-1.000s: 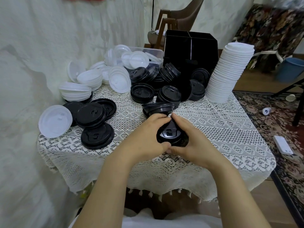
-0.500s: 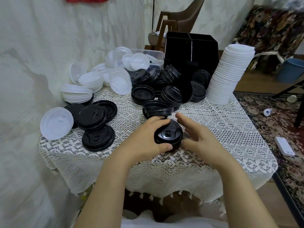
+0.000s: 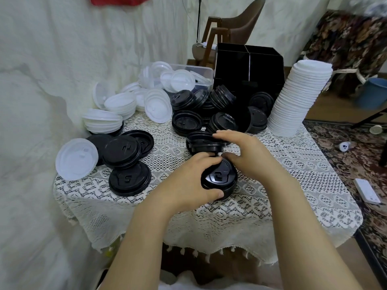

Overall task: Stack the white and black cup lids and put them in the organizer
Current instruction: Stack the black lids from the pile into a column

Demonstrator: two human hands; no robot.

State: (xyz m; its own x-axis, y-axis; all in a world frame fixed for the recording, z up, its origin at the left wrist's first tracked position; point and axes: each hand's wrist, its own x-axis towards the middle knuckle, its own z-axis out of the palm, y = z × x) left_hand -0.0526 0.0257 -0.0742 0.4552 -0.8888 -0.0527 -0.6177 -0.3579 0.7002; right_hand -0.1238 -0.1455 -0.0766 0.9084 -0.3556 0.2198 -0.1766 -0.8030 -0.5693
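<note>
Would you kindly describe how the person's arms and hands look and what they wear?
Both forearms are bare, with no sleeves showing. Neither the left hand nor the right hand wears a glove, ring or watch. A white garment shows at the bottom edge.

We see a small black stack (image 3: 218, 178) upright on the tabletop (image 3: 282, 185), loose black lids (image 3: 186, 123) and white lids (image 3: 114, 105) behind, a tall white stack (image 3: 297, 97) beside the organizer (image 3: 249, 65)

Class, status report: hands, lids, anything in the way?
Left hand grips black stack. Right hand on next black lids, grip unclear. Organizer behind loose lids.
</note>
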